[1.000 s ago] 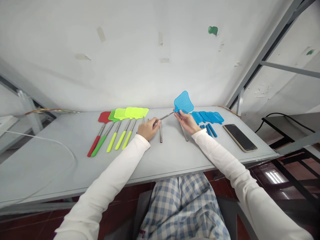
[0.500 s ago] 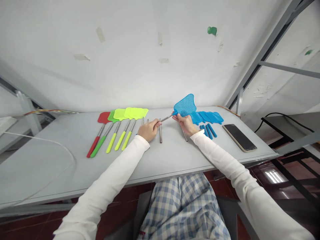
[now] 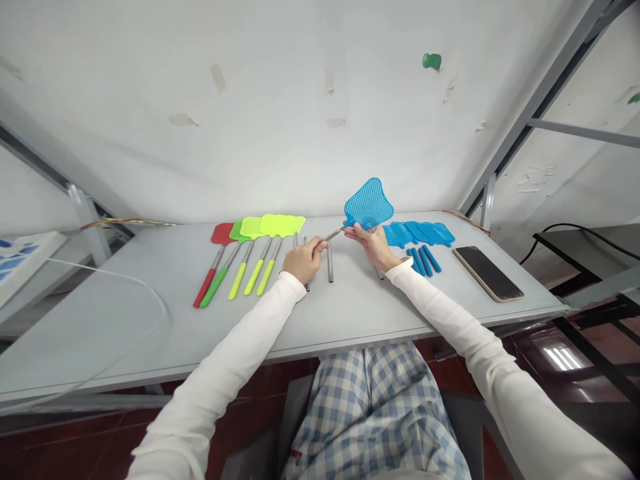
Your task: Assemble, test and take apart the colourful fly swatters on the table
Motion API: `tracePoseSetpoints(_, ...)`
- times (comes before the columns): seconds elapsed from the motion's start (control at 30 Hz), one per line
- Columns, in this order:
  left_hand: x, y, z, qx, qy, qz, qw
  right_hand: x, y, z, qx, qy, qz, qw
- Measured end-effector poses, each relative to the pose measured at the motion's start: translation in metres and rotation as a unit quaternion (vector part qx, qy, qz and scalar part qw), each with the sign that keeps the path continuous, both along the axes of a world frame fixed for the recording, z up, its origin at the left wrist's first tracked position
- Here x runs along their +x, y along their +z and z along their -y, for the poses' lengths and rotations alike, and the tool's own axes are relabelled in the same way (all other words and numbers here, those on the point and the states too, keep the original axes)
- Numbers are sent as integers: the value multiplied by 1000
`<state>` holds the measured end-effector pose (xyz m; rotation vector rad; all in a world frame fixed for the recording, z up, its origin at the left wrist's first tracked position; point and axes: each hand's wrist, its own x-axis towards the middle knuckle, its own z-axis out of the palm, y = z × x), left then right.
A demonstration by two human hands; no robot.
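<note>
Above the table a blue fly swatter head (image 3: pixel 369 204) is raised, its perforated face tilted up. My right hand (image 3: pixel 374 245) pinches its narrow neck. The thin metal rod (image 3: pixel 332 235) runs from that neck to my left hand (image 3: pixel 304 260), which is closed around it and hides its lower end. Beneath and beside my left hand lie loose metal rods (image 3: pixel 330 263). Another metal rod (image 3: pixel 381 274) is mostly covered by my right hand. To the right are several overlapping blue swatter heads (image 3: pixel 434 233) and several blue handle grips (image 3: pixel 423 261).
On the left lie a red fly swatter (image 3: pixel 204 287), a green fly swatter (image 3: pixel 214 288) and several yellow fly swatters (image 3: pixel 238 281). A phone (image 3: pixel 487 273) rests at the right. A white cable (image 3: pixel 135 283) crosses the table's left side. The wall (image 3: pixel 250 153) stands behind.
The camera view has turned slightly left, so everything sits farther right in the picture. The blue swatter head is tilted a little more upright; both hands keep their hold.
</note>
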<state>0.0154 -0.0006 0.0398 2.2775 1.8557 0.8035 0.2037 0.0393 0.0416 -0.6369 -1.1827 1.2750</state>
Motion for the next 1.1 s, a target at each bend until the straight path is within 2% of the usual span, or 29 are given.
tracePoseSetpoints(0.13, -10, 7, 2, 33, 3, 156, 987, -10, 0, 2, 26, 26, 105, 994)
tracePoseSetpoints(0.2, -19, 8, 1, 63, 14, 239, 969, -19, -6, 5, 77, 47, 234, 968)
tracePoseSetpoints(0.23, -23, 7, -1, 73, 26, 268, 960, -25, -10, 7, 125, 60, 314, 939)
tracePoseSetpoints(0.27, -28, 5, -3, 78, 42, 289, 953, -31, -15, 9, 183, 72, 391, 899)
tracePoseSetpoints(0.37, -40, -3, -9, 62, 95, 312, 943, -49, -25, 14, 331, 96, 548, 762)
tracePoseSetpoints(0.43, -46, -7, -11, 33, 127, 298, 945, -57, -28, 16, 362, 96, 599, 708)
tracePoseSetpoints(0.5, -49, -10, -10, 6, 152, 262, 953, -61, -27, 17, 368, 84, 627, 681)
tracePoseSetpoints(0.63, -51, -12, -6, -17, 158, 167, 973, -61, -20, 18, 384, 54, 647, 657)
tracePoseSetpoints(0.77, -48, -19, -4, -52, 162, 51, 984, -61, -20, 17, 393, 47, 640, 659)
tracePoseSetpoints(0.87, -41, -24, -1, -68, 164, -18, 984, -62, -23, 14, 397, 73, 638, 656)
tracePoseSetpoints(0.97, -31, -28, 2, -53, 172, -56, 982, -57, -23, 14, 385, 87, 650, 650)
tracePoseSetpoints(1.1, -20, -32, 6, -33, 187, -68, 979, -38, -17, 19, 368, 61, 669, 642)
